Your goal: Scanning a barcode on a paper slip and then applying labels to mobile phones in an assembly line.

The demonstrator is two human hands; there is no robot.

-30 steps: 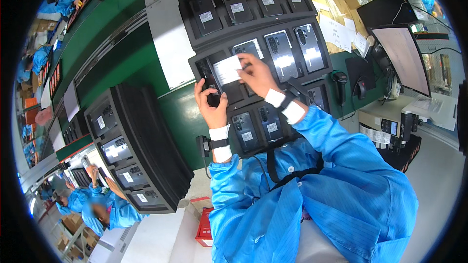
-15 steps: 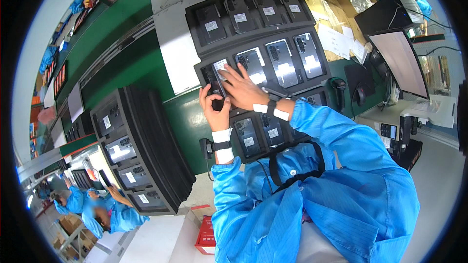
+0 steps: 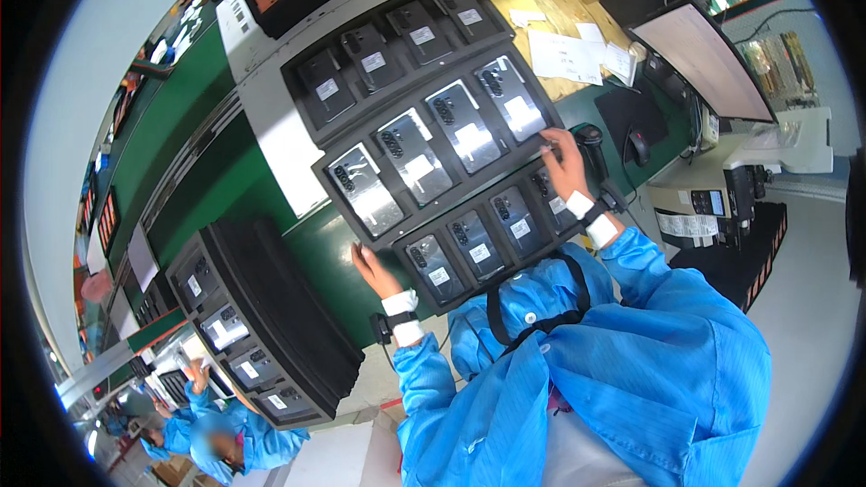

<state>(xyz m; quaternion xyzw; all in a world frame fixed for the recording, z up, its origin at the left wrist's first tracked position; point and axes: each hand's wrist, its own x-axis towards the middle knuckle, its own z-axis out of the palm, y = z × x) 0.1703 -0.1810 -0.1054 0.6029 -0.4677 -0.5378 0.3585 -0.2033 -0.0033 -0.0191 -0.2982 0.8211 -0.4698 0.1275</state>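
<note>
The middle black foam tray [image 3: 316,168] holds a row of shiny dark phones, among them one at its left end [image 3: 365,189]. Beside this tray's near left corner is my left hand [image 3: 376,273], its fingers stretched out and holding nothing. At the near right corner, the fingers of my right hand [image 3: 566,165] bend around the tray's edge, close to the lower end of the rightmost phone [image 3: 512,99]. A farther tray [image 3: 298,81] and a nearer tray [image 3: 408,286] carry labelled dark phones too.
A tall stack of black trays [image 3: 302,307] with phones on top stands at the left. To the right are a scanner [image 3: 588,137], a mouse [image 3: 638,148], a monitor [image 3: 708,59] and a label printer [image 3: 699,203]. Papers [image 3: 564,56] lie behind. Co-workers sit at lower left.
My hands have come apart from the leftmost phone, which now lies flat in its slot. The right hand has moved to the tray's right corner, the left nearer to me. The view has turned.
</note>
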